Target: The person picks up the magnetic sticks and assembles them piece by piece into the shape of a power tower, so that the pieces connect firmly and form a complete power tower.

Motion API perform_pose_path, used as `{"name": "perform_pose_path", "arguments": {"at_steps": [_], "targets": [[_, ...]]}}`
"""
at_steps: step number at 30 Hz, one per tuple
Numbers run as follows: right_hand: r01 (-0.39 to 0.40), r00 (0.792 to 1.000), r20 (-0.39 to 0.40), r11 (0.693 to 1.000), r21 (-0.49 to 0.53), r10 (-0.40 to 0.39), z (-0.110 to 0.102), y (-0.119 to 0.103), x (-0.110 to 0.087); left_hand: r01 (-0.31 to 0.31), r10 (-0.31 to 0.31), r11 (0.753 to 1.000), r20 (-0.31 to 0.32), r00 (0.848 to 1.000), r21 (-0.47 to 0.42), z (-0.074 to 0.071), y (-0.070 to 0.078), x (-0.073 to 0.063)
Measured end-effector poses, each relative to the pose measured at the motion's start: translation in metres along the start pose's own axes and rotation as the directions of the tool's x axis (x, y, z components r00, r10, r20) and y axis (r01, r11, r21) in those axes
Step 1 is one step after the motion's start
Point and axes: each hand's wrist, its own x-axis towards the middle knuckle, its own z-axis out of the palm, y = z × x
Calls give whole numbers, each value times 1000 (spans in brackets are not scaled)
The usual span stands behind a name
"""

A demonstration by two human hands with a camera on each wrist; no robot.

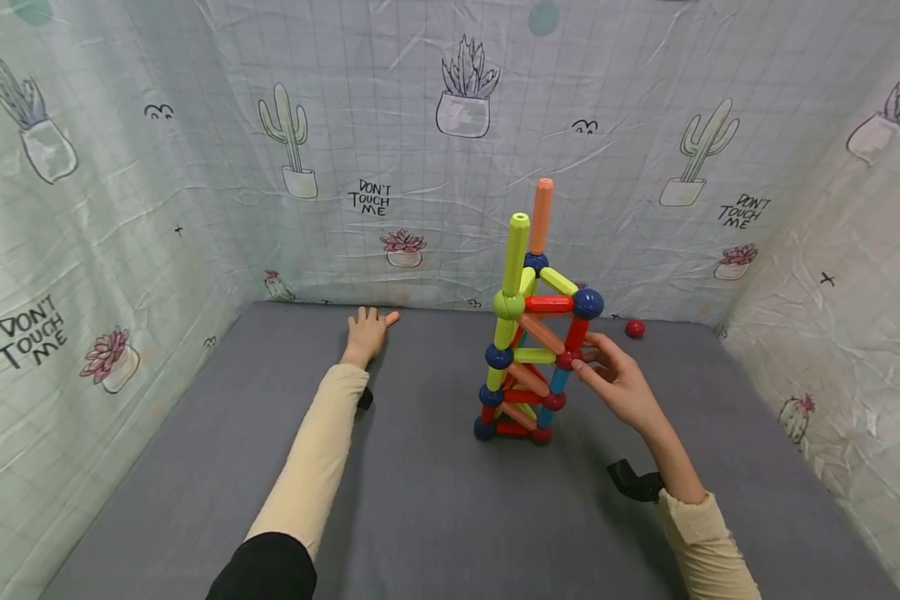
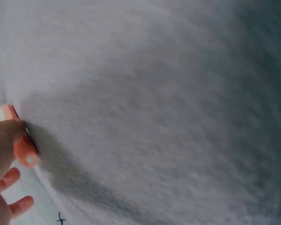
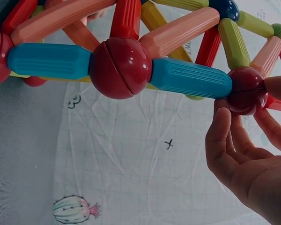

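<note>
A tall tower point(image 1: 528, 375) of magnetic rods and balls stands on the grey table, right of centre. My right hand point(image 1: 618, 379) holds the tower's right side. In the right wrist view its thumb and fingers pinch a red ball point(image 3: 247, 91) at the end of a blue rod point(image 3: 192, 77). Over at the table's back edge, my left hand point(image 1: 365, 335) grips a loose orange rod point(image 1: 393, 317). The left wrist view shows a digit lying across that rod, two other fingers spread apart from it. One lime rod point(image 1: 516, 254) and one orange rod point(image 1: 541, 217) point upright from the tower's top.
A loose red ball point(image 1: 634, 328) lies near the back edge, right of the tower. Hanging cloth point(image 1: 495, 183) with printed plants encloses the grey table point(image 1: 420, 500) at the back and both sides.
</note>
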Motion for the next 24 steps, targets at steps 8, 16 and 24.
{"name": "perform_pose_path", "arguments": {"at_steps": [8, 16, 24], "targets": [[-17, 1000, 15, 1000, -7, 18, -1, -1, 0, -83, -49, 920, -322, 945, -383, -34, 12, -7], [-13, 1000, 2, 1000, -8, 13, 0, -1, -1, -657, -136, 112, -666, 733, -746, -176, 90, -76], [12, 1000, -5, 999, 36, -12, 2, 1, -2, -676, 88, -299, -725, 683, -673, -274, 173, -151]]}}
